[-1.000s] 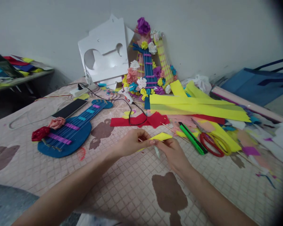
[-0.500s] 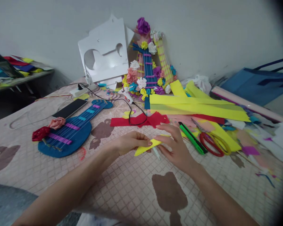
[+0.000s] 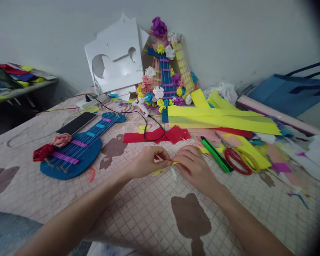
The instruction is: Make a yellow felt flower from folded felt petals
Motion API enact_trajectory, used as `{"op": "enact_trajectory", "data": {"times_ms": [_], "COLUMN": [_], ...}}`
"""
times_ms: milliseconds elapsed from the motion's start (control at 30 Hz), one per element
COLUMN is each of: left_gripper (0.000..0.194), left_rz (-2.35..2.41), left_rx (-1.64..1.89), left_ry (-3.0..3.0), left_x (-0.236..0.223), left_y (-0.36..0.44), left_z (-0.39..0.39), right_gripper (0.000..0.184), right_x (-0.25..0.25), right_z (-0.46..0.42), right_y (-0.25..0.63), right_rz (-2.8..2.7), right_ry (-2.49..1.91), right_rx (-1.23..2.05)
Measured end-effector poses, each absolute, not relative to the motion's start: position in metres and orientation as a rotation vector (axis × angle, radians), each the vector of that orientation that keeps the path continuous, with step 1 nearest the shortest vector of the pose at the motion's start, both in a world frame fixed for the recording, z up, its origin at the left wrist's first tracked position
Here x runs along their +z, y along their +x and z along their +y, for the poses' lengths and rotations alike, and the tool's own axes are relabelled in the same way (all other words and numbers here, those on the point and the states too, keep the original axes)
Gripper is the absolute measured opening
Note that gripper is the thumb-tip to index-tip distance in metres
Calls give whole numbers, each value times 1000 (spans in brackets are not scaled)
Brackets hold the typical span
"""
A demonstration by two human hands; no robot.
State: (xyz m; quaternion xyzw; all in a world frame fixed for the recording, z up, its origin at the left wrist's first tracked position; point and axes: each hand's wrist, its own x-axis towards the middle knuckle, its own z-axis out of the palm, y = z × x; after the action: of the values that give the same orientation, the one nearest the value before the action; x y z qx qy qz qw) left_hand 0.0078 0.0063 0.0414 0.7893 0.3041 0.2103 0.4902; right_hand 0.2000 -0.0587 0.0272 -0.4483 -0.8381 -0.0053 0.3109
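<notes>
My left hand (image 3: 149, 163) and my right hand (image 3: 193, 167) meet fingertip to fingertip above the middle of the table. Both are closed in a pinch on a small piece of yellow paper (image 3: 176, 163), mostly hidden by the fingers. A yellow tip (image 3: 158, 172) shows below my left hand; I cannot tell if it belongs to the same piece. From under the fingertips a thin, pale, translucent strip (image 3: 174, 174) slants down. Just beyond the hands lies red paper (image 3: 177, 134). Right of my right hand lies a green box cutter (image 3: 216, 154), beside scissors (image 3: 238, 160) with red and yellow handles.
A blue paper guitar (image 3: 81, 156) with paper roses and a phone (image 3: 76, 123) lie at left. A glue gun (image 3: 141, 106) stands behind, its black cord crossing the red paper. Yellow sheets (image 3: 218, 117) and scraps cover the right. Decorated guitars (image 3: 168, 78) lean on the wall.
My right fingers lifted off the yellow paper, then closed on it again beside the left fingertips. Less of the paper shows now. The view has shifted slightly.
</notes>
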Motion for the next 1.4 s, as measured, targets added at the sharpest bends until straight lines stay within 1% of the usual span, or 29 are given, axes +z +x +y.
{"op": "enact_trajectory", "data": {"times_ms": [133,300,467,633,833,900,967,1033,1100,1200,1300,1400], "left_gripper": [9,8,15,21,29,32,31,27,24,21,22,21], "left_rz": [766,757,711,597,755,821,890,938,947,934,947,939], "left_rx": [563,558,461,409,460,508,547,572,597,632,652,662], "left_ry": [2047,2071,2051,2172,2263,2222,2113,1980,1865,1778,1747,1678], "left_x": [41,36,34,37,30,26,22,19,17,17,18,17], "left_y": [7,8,7,4,11,13,14,14,13,13,13,13], "left_z": [3,2,4,3,-5,-4,-1,5,10,13,12,11], "right_gripper": [11,10,12,12,14,18,21,17,13,15,17,12], "right_x": [30,30,32,31,28,29,31,33,31,23,13,9], "right_z": [-60,-61,-63,-63,-60,-61,-64,-69,-73,-75,-72,-71], "right_y": [196,196,199,199,199,198,197,194,188,180,173,171], "right_rz": [-2207,-2208,-2221,-2168,-2119,-2062,-1953,-1875,-1892,-1969,-1975,-1982], "right_ry": [-1231,-1262,-1316,-1414,-1454,-1395,-1314,-1249,-1221,-1226,-1246,-1233], "right_rx": [-24,12,151,256,287,210,67,-10,72,242,261,294]}}
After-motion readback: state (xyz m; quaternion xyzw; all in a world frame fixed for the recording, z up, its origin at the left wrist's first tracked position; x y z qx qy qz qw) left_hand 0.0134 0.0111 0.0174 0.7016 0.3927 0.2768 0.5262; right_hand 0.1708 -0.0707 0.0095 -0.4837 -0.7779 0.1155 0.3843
